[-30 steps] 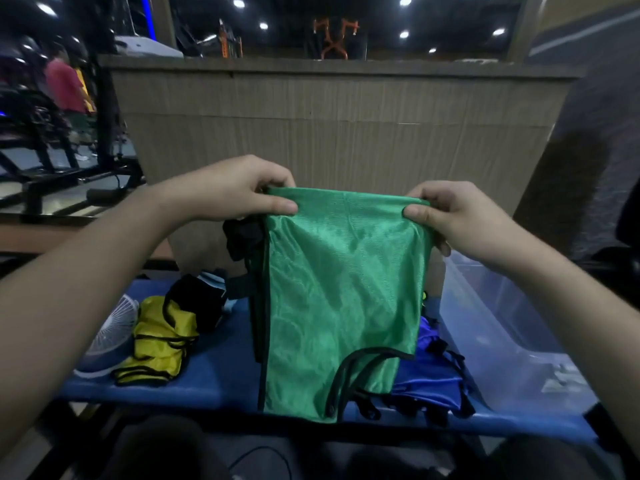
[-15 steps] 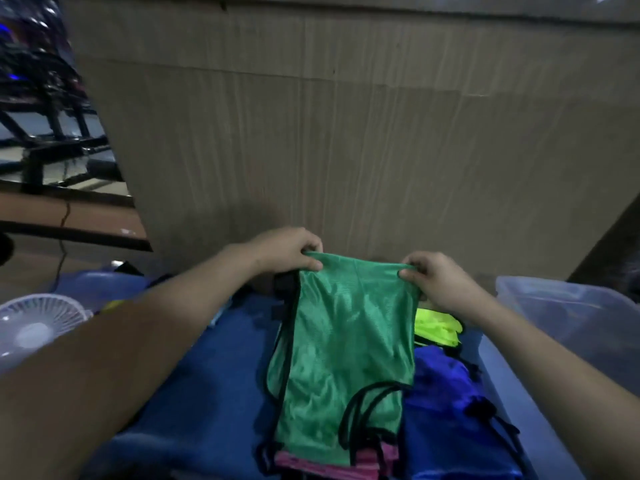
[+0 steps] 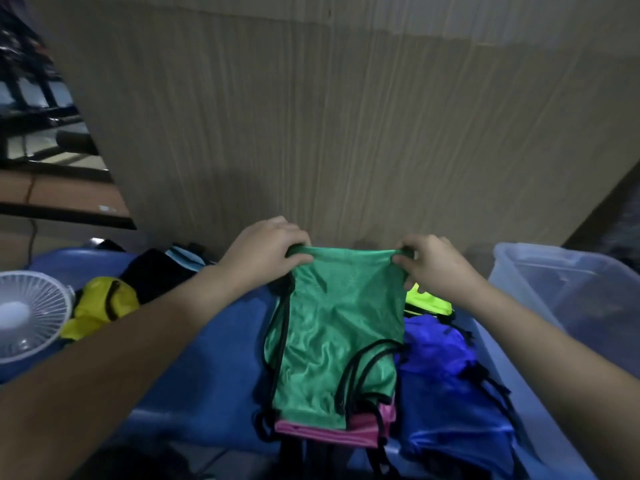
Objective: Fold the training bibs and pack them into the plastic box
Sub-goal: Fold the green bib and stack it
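Both hands, left hand (image 3: 266,251) and right hand (image 3: 431,263), pinch the top corners of the green bib (image 3: 332,334) at centre frame, its lower end lying on a pink bib (image 3: 329,433) on the blue table (image 3: 207,358). The clear plastic box (image 3: 568,292) at right shows nothing clearly inside.

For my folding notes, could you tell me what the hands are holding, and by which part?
Both hands hold the green bib: the left hand and the right hand each pinch one far corner.

white fan (image 3: 29,315) left | blue bench (image 3: 214,368) | wooden panel (image 3: 346,133) behind
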